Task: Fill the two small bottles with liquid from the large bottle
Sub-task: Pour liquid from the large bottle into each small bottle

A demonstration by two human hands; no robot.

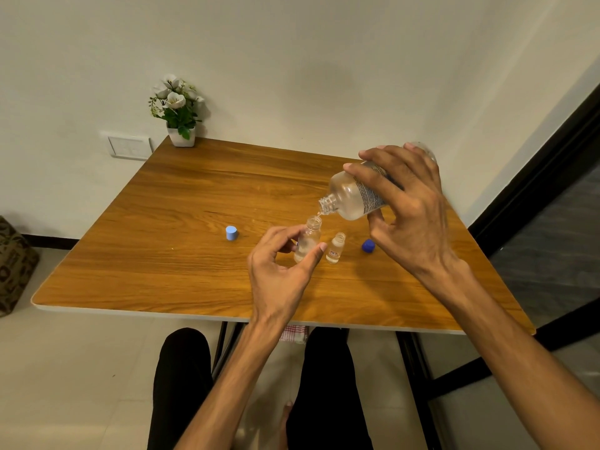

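Both forearms extend from the lower frame edge over the near edge of the wooden table [136,280], above the seated person's dark-trousered legs [181,384].

Left hand [282,264]: thumb and fingers curled around the taller small bottle [308,238], which stands upright and uncapped on the table. Clear liquid is visible in its lower part.

Right hand [406,203]: grasping the large bottle [354,196] around its labelled body. This bottle is held clear of the table and tipped with its open neck pointing down and left, directly above the mouth of the taller small bottle. A thin stream of clear liquid bridges the two openings.

Shorter small bottle [336,248]: upright, uncapped, just right of the taller small bottle, not touched by either hand. It carries a small label.

Dark blue cap [368,246]: on the table, right of the shorter small bottle, below the right hand.

Light blue cap [231,233]: on the table, well left of the taller small bottle.

Potted white artificial flowers [178,112]: at the table's far left corner, against the wall, well apart from the taller small bottle.
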